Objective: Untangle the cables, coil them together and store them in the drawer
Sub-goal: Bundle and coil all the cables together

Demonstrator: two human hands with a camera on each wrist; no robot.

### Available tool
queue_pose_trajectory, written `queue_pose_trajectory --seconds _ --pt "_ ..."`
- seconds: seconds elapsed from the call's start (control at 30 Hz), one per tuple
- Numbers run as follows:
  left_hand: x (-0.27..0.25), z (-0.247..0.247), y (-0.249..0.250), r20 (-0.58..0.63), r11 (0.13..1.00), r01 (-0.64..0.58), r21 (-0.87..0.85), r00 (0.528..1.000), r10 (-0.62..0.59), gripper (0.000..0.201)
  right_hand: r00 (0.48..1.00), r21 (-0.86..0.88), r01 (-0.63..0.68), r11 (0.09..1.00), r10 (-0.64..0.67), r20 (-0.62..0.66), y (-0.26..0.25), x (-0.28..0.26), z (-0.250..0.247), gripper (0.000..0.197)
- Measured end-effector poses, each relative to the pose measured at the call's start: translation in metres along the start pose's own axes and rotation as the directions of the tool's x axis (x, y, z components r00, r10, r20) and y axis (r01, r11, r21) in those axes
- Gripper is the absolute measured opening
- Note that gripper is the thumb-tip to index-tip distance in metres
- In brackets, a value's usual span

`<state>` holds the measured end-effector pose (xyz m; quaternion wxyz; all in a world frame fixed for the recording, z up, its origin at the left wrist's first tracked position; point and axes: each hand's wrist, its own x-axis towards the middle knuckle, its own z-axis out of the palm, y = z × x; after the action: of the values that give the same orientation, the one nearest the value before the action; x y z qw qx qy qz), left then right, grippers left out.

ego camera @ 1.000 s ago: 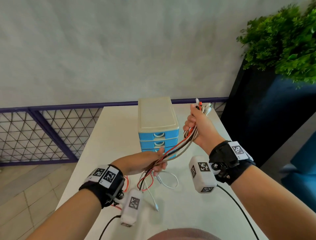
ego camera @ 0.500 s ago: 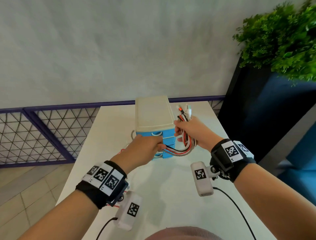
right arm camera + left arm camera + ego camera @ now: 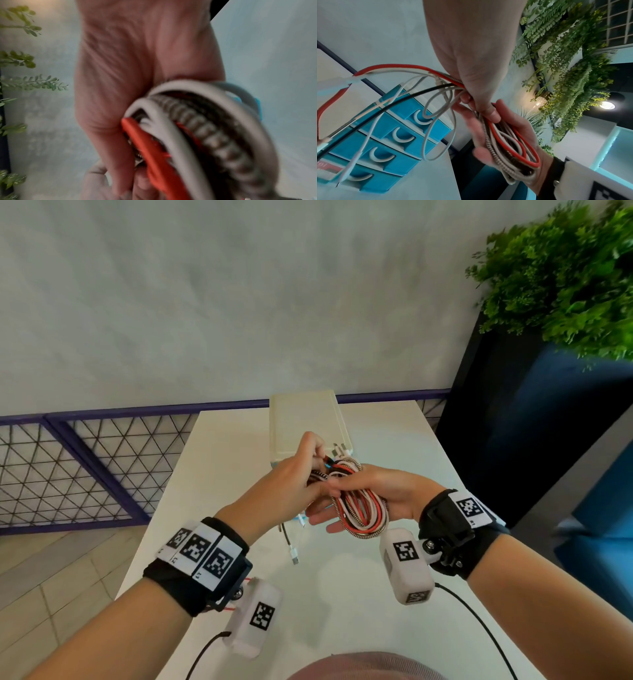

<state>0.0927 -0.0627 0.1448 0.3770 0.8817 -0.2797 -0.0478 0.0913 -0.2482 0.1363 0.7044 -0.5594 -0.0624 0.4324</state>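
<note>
Left hand (image 3: 291, 484) pinching the cable strands just above the coil, fingers curled round them. Loose ends (image 3: 368, 121) hanging below that grip toward the bench (image 3: 239, 440), not yet wound in. Right hand (image 3: 373, 494) palm-up beside it, fingers loosely curled under the coil (image 3: 363, 515) of red, white and braided loops. Untangling seemingly done, coiling well along. Drawers (image 3: 399, 135) beyond both grips all closed; tails, opening and storing left.

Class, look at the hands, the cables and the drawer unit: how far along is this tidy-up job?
Done: most cables are looped into a coil on the right hand. In hand: the left hand pinches the coil's top while loose ends dangle. Left: wind those in, open a drawer, all shut, and store it.
</note>
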Motion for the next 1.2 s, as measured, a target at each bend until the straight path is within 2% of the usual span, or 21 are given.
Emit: queue_pose_trajectory --seconds 0.1,0.17,0.23,0.33,0.4,0.47,0.57,0.6,0.67,0.77,0.93,1.0,1.1,1.2 --pt "0.004 -0.004 -0.002 0.013 0.994 0.066 -0.088 0.998 -0.065 0.041 0.998 -0.021 0.032 0.999 -0.033 -0.049 0.002 0.001 0.002 0.013" --pt "0.010 -0.008 -0.009 0.042 0.969 0.161 -0.186 0.987 -0.156 0.044 0.993 -0.046 0.070 0.996 -0.074 -0.095 0.002 0.002 0.004 0.012" --pt "0.015 -0.012 -0.015 0.131 0.927 0.253 -0.277 0.966 -0.225 0.043 0.985 -0.069 0.096 0.993 -0.105 -0.138 -0.001 0.002 0.004 0.016" --pt "0.017 -0.016 -0.021 0.295 0.896 0.324 -0.305 0.926 -0.235 0.034 0.972 -0.115 0.112 0.987 -0.133 -0.192 -0.004 0.002 -0.002 0.022" --pt "0.017 -0.015 -0.026 0.350 0.932 0.284 -0.226 0.916 -0.195 0.030 0.963 -0.137 0.107 0.985 -0.137 -0.233 -0.004 0.004 -0.003 0.015" --pt "0.018 -0.011 -0.034 0.368 0.977 0.183 -0.110 0.921 -0.131 0.023 0.951 -0.129 0.105 0.986 -0.137 -0.278 -0.002 0.008 -0.003 0.009" --pt "0.014 -0.005 -0.055 0.384 0.995 0.085 0.053 0.918 -0.099 0.011 0.913 -0.105 0.130 0.986 -0.160 -0.375 -0.003 0.010 -0.007 0.002" --pt "0.009 -0.003 -0.065 0.372 0.992 0.101 0.081 0.920 -0.124 0.011 0.889 -0.103 0.141 0.985 -0.171 -0.425 -0.005 0.009 -0.011 0.003" --pt "-0.003 0.000 -0.088 0.326 0.975 0.214 0.056 0.919 -0.221 0.005 0.830 -0.085 0.185 0.979 -0.202 -0.520 -0.012 0.003 -0.022 0.003" --pt "-0.018 0.002 -0.110 0.250 0.922 0.360 -0.140 0.914 -0.319 0.015 0.781 -0.072 0.224 0.972 -0.223 -0.583 -0.022 -0.007 -0.036 0.006" --pt "-0.023 0.005 -0.117 0.233 0.889 0.354 -0.290 0.927 -0.293 0.025 0.828 -0.033 0.196 0.980 -0.184 -0.530 -0.028 -0.007 -0.031 0.009" --pt "-0.022 0.004 -0.115 0.205 0.893 0.336 -0.298 0.937 -0.284 0.028 0.839 -0.024 0.189 0.982 -0.175 -0.515 -0.030 -0.006 -0.029 0.010" --pt "-0.017 0.002 -0.110 0.101 0.918 0.311 -0.246 0.950 -0.295 0.036 0.839 -0.027 0.181 0.983 -0.169 -0.517 -0.031 -0.006 -0.027 0.010" --pt "-0.012 -0.003 -0.111 -0.016 0.932 0.301 -0.200 0.950 -0.310 0.029 0.834 -0.030 0.174 0.984 -0.164 -0.526 -0.032 -0.006 -0.026 0.010"
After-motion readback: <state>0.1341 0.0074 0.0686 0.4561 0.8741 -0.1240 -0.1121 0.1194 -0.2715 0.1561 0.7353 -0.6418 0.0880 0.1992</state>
